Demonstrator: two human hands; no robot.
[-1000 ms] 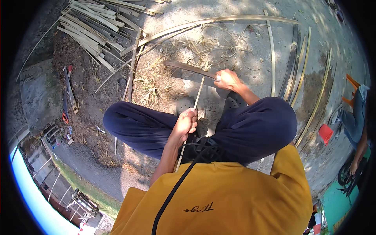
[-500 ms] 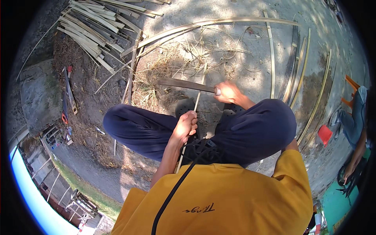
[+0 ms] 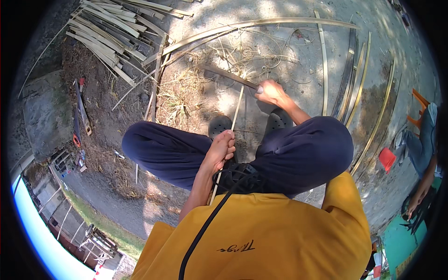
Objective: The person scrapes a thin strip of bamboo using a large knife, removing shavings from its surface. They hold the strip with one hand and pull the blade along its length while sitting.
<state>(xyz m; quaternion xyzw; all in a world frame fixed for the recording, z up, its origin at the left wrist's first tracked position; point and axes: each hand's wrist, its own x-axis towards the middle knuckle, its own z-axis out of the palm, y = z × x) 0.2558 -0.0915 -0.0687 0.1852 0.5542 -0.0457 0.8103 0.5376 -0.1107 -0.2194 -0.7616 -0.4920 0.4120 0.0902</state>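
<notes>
My left hand (image 3: 221, 150) is closed round a thin pale strip, apparently bamboo (image 3: 237, 108), that runs from my lap out between my feet. Farther out, my right hand (image 3: 271, 92) grips the handle of a machete (image 3: 225, 74). Its long dark blade points left and crosses the strip near the strip's far end; whether the edge is cutting in cannot be made out. Dry shavings (image 3: 178, 95) lie on the ground left of the strip, and thin curled strands (image 3: 254, 52) lie beyond the blade.
A pile of split slats (image 3: 109, 28) lies far left, near a handsaw (image 3: 77, 114). One long curved slat (image 3: 261, 22) spans the ground ahead. More strips (image 3: 385, 105) lie on the right, by a red object (image 3: 387, 159) and another person (image 3: 422, 140).
My right hand has moved the machete outward along the strip, away from me, and the blade has tilted with its tip farther out. My left hand keeps its hold in nearly the same place.
</notes>
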